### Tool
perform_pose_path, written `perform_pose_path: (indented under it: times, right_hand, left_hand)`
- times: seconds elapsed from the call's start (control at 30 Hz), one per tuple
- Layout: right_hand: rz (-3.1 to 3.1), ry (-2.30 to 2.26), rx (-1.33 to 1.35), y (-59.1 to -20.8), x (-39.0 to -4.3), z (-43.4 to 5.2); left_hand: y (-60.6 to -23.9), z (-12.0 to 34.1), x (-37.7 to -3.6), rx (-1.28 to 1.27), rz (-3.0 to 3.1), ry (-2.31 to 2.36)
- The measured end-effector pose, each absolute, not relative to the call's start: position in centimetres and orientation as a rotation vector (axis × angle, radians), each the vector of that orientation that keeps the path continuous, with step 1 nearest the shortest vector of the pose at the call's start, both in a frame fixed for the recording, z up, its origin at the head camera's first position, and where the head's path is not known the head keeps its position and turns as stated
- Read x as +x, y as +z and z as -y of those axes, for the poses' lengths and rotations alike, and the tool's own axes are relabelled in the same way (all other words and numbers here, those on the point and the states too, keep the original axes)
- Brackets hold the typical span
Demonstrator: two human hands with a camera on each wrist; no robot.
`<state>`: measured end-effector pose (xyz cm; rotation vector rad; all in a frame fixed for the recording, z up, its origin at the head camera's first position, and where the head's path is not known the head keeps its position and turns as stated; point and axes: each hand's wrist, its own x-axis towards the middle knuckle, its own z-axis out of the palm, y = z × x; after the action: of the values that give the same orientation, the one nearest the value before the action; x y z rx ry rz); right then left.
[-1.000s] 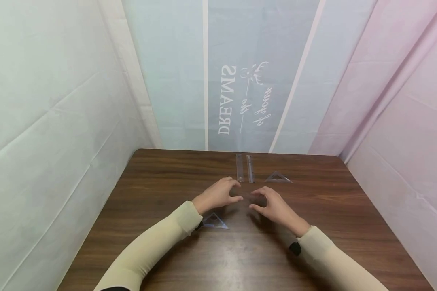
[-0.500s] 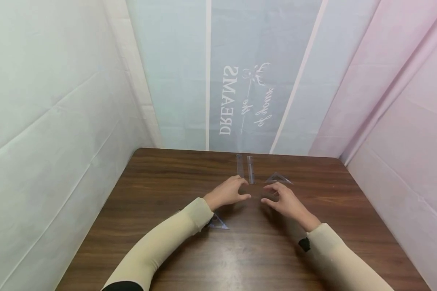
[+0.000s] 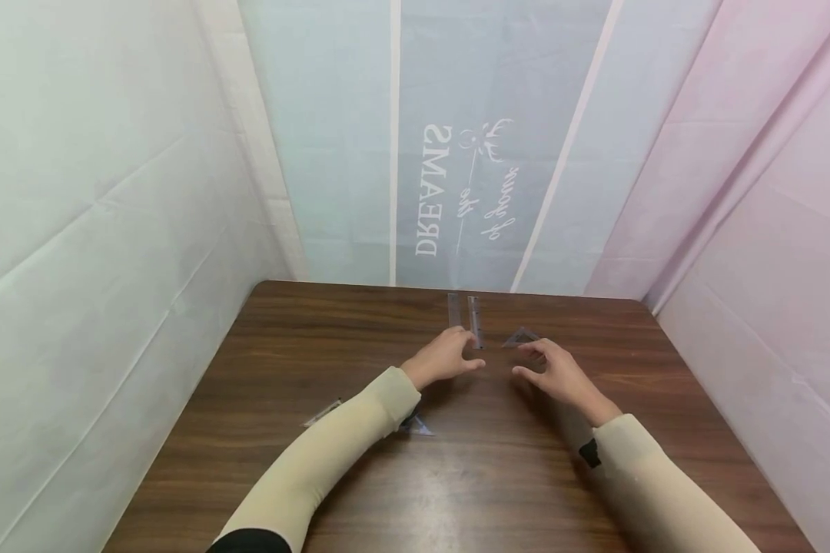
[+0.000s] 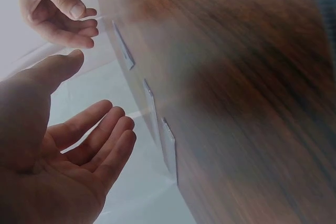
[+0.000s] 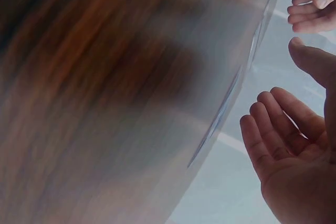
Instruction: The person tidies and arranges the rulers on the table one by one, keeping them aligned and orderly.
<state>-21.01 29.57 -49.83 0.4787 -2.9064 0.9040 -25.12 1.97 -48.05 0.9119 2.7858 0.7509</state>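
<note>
Both hands hover over the far middle of the surface, empty. Left hand: fingers loosely spread, thumb apart, tips just at the near ends of the two clear rulers. Right hand: also relaxed and holding nothing, fingertips just short of the clear triangle beside the rulers. Wrist views confirm bare palms and slack fingers on each side.

Where things lie: the rulers sit side by side, long edges nearly touching, pointing toward the back edge. The triangle lies flat to their right, apart from them. A second triangle lies nearer the person, partly under the left sleeve. Another thin clear strip rests to the left of that sleeve.

Risks, as I judge them: the pieces are thin, flat and see-through on a slick top, so fingertips may slide them instead of lifting. A nudge to one ruler would likely shift its neighbour. The rulers reach close to the back edge; a push that way could send them off. The left sleeve could drag the near triangle.

Surface: dark wood grain, glossy. Room: pale cloth sheets hang on three sides, greenish left, blue with mirrored lettering behind, pink right.
</note>
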Motion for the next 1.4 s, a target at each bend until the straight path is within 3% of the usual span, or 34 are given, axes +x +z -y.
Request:
perform_pose_path:
  times: [1.4]
  right_hand:
    - [2.929,0.857,0.369,-50.0,-24.3,-32.9]
  left_hand:
    - [-47.2,-7.2,-28.3,0.904,-2.827,0.638]
